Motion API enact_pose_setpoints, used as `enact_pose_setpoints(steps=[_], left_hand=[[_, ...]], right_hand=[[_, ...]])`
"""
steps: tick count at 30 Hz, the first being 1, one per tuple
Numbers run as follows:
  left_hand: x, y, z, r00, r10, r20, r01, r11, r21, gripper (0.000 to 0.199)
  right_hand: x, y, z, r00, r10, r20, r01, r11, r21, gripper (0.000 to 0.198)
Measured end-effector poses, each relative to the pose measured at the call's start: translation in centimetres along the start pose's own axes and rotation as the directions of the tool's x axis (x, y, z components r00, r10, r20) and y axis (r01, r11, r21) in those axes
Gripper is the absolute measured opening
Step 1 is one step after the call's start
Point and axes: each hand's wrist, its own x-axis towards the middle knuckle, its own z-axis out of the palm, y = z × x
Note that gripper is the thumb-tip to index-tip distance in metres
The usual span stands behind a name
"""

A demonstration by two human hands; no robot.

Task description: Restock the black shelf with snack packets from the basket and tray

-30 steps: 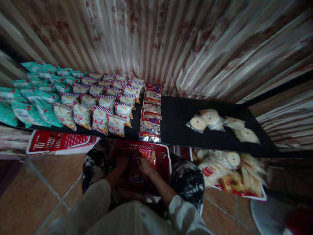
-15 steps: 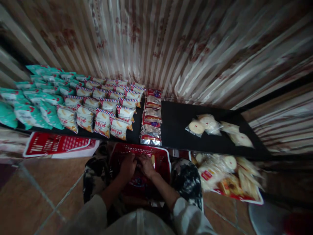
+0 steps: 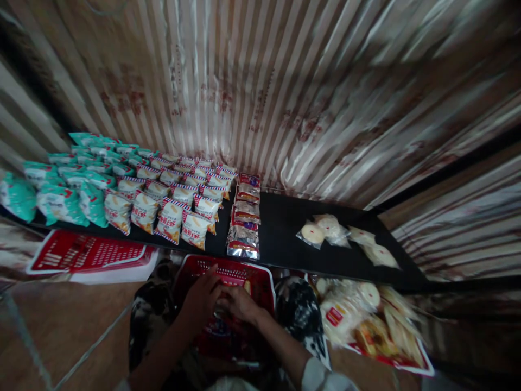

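A red plastic basket (image 3: 266, 277) sits between my knees, with dark and red packets dimly visible inside it. Over its middle my left hand (image 3: 204, 293) and my right hand (image 3: 241, 302) meet, their fingers bent towards each other. Something small and pale shows between them, too dim and blurred to name. On the black shelf just ahead stands a column of red and silver packets (image 3: 243, 236). To its left are rows of white snack bags (image 3: 170, 220), and beyond those rows of teal bags (image 3: 61, 203).
Clear packs of round pale food (image 3: 312, 234) and flat pale packs (image 3: 380, 255) lie on the black shelf (image 3: 280, 239) at right. Beneath it, another basket (image 3: 427, 365) holds several packs. A red basket (image 3: 87, 252) lies below the shelf at left.
My view has tilted up, so the shelf sits lower in the picture. Both hands remain together over the basket, with the left hand raised slightly and its fingers reaching further forward.
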Motion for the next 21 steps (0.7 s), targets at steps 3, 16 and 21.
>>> enact_pose_setpoints(steps=[3, 16, 21], left_hand=[[0.8, 0.8, -1.8, 0.998, 0.048, -0.034, -0.047, 0.998, 0.049, 0.026], [7.2, 4.9, -7.1, 0.846, -0.243, -0.475, 0.055, 0.925, -0.375, 0.043], [10.3, 5.7, -4.4, 0.864, -0.459, -0.207, 0.114, 0.579, -0.807, 0.053]], right_hand=[[-0.9, -1.0, -0.8, 0.999, -0.034, -0.031, 0.034, 0.999, -0.006, 0.018], [-3.9, -4.1, -10.9, 0.9, 0.13, -0.416, 0.25, 0.628, 0.737, 0.041], [-2.6, -4.5, -13.8, 0.85, 0.26, -0.458, 0.283, 0.509, 0.813, 0.044]])
